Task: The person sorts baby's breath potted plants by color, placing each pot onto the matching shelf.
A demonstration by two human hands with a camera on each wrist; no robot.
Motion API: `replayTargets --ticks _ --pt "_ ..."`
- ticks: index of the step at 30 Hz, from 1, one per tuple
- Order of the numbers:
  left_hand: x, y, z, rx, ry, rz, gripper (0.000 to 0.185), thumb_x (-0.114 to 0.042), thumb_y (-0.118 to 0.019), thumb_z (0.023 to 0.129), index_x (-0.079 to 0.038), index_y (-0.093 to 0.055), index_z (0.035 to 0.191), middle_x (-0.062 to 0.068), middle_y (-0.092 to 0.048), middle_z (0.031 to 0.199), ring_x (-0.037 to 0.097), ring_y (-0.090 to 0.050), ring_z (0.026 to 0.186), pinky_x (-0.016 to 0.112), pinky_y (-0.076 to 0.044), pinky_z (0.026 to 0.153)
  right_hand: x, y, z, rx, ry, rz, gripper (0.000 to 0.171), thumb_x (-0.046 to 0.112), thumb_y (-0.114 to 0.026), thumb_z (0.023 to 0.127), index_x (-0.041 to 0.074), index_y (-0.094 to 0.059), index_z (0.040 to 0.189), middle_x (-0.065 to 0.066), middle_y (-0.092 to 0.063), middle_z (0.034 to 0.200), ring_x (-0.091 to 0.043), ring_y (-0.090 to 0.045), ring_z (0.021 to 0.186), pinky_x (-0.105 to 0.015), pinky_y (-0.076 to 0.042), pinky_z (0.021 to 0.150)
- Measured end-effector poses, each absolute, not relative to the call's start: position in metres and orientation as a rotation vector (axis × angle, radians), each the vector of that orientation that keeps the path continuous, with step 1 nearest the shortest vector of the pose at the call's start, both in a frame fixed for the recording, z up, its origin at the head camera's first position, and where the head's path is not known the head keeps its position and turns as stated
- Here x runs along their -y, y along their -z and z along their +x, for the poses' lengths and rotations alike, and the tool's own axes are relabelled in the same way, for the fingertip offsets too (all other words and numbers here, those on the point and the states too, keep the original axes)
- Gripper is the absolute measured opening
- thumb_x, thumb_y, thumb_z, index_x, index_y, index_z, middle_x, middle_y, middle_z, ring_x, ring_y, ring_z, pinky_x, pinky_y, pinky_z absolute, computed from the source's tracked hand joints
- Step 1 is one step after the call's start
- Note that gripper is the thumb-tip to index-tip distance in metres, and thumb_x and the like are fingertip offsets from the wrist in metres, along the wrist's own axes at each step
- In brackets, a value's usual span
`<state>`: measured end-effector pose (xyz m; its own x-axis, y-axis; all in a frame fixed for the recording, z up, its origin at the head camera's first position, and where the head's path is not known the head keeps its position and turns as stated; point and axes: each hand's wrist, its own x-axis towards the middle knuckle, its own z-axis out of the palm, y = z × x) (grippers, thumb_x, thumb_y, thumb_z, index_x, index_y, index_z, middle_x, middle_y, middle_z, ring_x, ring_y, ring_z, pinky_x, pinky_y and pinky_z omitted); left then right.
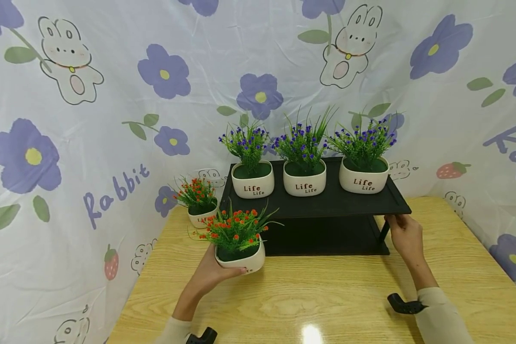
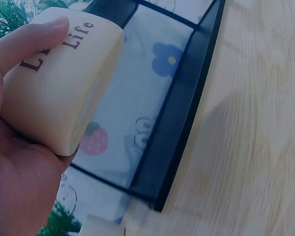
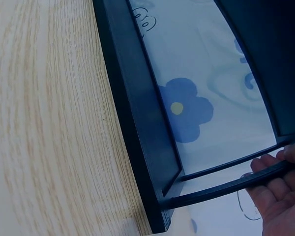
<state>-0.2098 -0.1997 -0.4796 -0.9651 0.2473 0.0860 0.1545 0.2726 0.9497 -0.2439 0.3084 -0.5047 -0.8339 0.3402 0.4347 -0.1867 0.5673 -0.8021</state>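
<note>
My left hand [image 1: 208, 274] grips a white flowerpot [image 1: 255, 258] with orange-red artificial flowers, thumb across its lettered front. The pot is held up in front of the left part of a black two-tier shelf [image 1: 314, 208]; in the left wrist view the pot [image 2: 64, 93] shows its side and base. At the shelf's right end, my right hand [image 1: 407, 239] holds the side post, and the right wrist view has the fingers [image 3: 275, 184] curled around that post [image 3: 226, 190]. The shelf's left post is hidden behind the held pot and flowers in the head view.
Three white pots with purple flowers, a left one [image 1: 252, 184], a middle one [image 1: 304, 181] and a right one [image 1: 363, 179], stand on the upper tier. Another orange-flowered pot [image 1: 198, 217] sits on the wooden table [image 1: 327, 291] left of the shelf. A rabbit-print curtain [image 1: 112, 143] hangs behind.
</note>
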Motion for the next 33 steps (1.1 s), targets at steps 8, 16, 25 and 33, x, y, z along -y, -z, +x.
replayTargets --ticks 8,16,25,33 --pt "0.173 0.482 -0.212 -2.401 -1.774 0.428 0.120 -0.018 -0.101 0.072 -0.028 -0.029 0.167 0.004 -0.054 0.159 0.026 -0.058 0.140 0.037 -0.046 0.116 -0.307 0.504 -0.244 2.227 -1.252 -0.126 0.033 0.015 -0.057 0.111 -0.007 -0.069 0.133 -0.033 -0.072 0.125 0.032 -0.048 0.089 0.005 -0.039 0.080" --pt "0.144 0.486 -0.213 -2.341 -1.742 0.502 0.120 -0.021 -0.100 0.074 -0.024 -0.026 0.168 0.007 -0.050 0.161 0.030 -0.057 0.141 0.050 -0.045 0.118 -0.308 0.504 -0.242 2.242 -1.245 -0.122 0.034 0.015 -0.056 0.112 -0.008 -0.069 0.132 -0.033 -0.072 0.125 0.033 -0.045 0.089 0.005 -0.038 0.079" --pt "0.111 0.484 -0.214 -2.277 -1.748 0.599 0.119 -0.022 -0.099 0.076 -0.029 -0.024 0.168 0.004 -0.045 0.165 0.029 -0.054 0.144 0.050 -0.044 0.119 -0.308 0.505 -0.243 2.233 -1.244 -0.108 0.035 0.017 -0.056 0.112 -0.008 -0.069 0.133 -0.033 -0.071 0.126 0.032 -0.047 0.090 0.005 -0.039 0.079" --pt "0.084 0.488 -0.215 -2.218 -1.745 0.684 0.117 -0.021 -0.099 0.076 -0.040 -0.025 0.166 -0.004 -0.049 0.161 0.021 -0.058 0.140 0.044 -0.047 0.118 -0.308 0.504 -0.242 2.254 -1.216 -0.097 0.033 0.013 -0.056 0.112 -0.008 -0.068 0.134 -0.034 -0.072 0.122 0.032 -0.046 0.088 0.005 -0.038 0.077"
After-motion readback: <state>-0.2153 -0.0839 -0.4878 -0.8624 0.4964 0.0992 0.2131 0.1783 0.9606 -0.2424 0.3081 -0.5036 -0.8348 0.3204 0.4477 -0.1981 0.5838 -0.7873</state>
